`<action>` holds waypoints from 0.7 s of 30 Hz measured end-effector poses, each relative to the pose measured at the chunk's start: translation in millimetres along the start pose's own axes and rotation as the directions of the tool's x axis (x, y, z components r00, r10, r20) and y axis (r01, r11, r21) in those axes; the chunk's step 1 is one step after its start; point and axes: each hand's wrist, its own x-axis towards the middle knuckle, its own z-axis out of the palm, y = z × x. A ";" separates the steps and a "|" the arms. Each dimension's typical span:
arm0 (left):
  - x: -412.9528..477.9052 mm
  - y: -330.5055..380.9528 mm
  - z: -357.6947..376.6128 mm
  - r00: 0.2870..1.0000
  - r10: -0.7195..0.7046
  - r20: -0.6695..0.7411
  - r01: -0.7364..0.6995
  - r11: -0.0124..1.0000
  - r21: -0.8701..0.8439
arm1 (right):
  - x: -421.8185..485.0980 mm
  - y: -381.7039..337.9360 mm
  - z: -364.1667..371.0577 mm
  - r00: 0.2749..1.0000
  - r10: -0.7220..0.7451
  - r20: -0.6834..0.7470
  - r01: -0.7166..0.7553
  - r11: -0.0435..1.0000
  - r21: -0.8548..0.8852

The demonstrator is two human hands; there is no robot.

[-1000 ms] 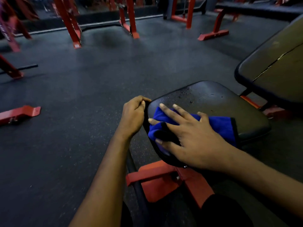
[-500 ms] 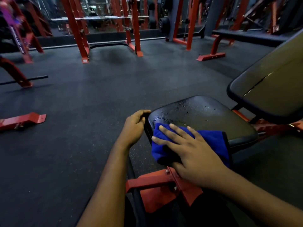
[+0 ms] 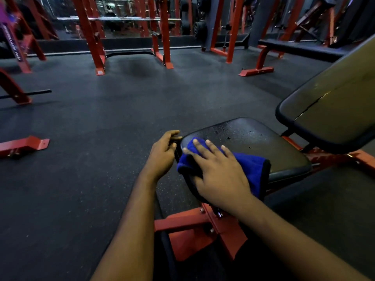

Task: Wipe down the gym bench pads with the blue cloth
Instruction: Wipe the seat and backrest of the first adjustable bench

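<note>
**A:** Looking down from the head view, which step is in hand?

**B:** Wiping the seat pad (image 3: 263, 142), I'd say. The right hand (image 3: 221, 175) lies flat on the blue cloth (image 3: 251, 169). Its fingers (image 3: 211, 148) are straight and spread, pressing the cloth onto the pad's near end, where it drapes over the edge.

**A:** And the left hand (image 3: 162, 157)?

**B:** It's at the pad's corner, fingers loosely curled against the rim. Whether they actually grip it, I cannot tell. It probably steadies the bench.

**A:** What's left to do?

**B:** Droplets (image 3: 229, 136) speckle the far part of the seat, and the tilted back pad (image 3: 334, 106) stands beyond it, apart from the cloth. The next move likely calls for a firm, flat push across that wet patch, then moving on to the back pad.
</note>
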 end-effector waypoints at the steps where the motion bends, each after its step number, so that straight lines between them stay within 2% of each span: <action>1: 0.0 0.4 -0.5 1.000 -0.002 0.000 0.002 1.000 0.006 | -8.1 4.6 1.5 0.998 -0.063 0.020 0.063 0.998 0.004; 3: 0.9 0.0 0.7 1.000 -0.003 -0.007 0.003 1.000 0.000 | -15.9 24.0 -2.0 0.992 -0.107 0.064 0.105 0.994 0.033; 7: 3.2 -0.1 2.9 1.000 0.008 -0.023 -0.008 1.000 0.009 | 7.6 12.5 -5.9 0.995 0.102 -0.002 -0.102 0.994 0.032; 9: 2.9 1.1 5.1 0.999 0.008 -0.032 -0.008 1.000 0.011 | -1.0 -0.5 0.4 0.999 0.033 -0.034 -0.032 0.999 0.030; 12: 2.5 -3.9 9.4 0.999 0.009 -0.033 -0.009 1.000 0.021 | -20.5 26.6 -1.6 0.996 -0.091 0.009 0.090 0.993 0.081; 13: 2.0 -6.3 10.6 0.999 0.001 -0.034 -0.001 1.000 0.007 | -18.9 38.0 -5.1 0.998 -0.067 0.012 0.066 0.994 0.090; 16: 2.3 -7.8 11.9 0.999 -0.024 -0.033 0.023 1.000 -0.020 | 2.7 36.3 -8.3 0.988 0.152 -0.009 -0.151 0.986 0.076; 17: 3.1 -7.2 11.4 0.999 -0.029 -0.037 0.029 0.999 -0.014 | 4.7 27.6 -5.8 0.985 0.168 -0.033 -0.166 0.984 0.068; 21: 2.5 -7.6 12.2 0.998 -0.020 -0.054 0.019 1.000 -0.005 | -29.0 35.3 -1.8 0.999 -0.022 -0.039 0.027 0.991 0.132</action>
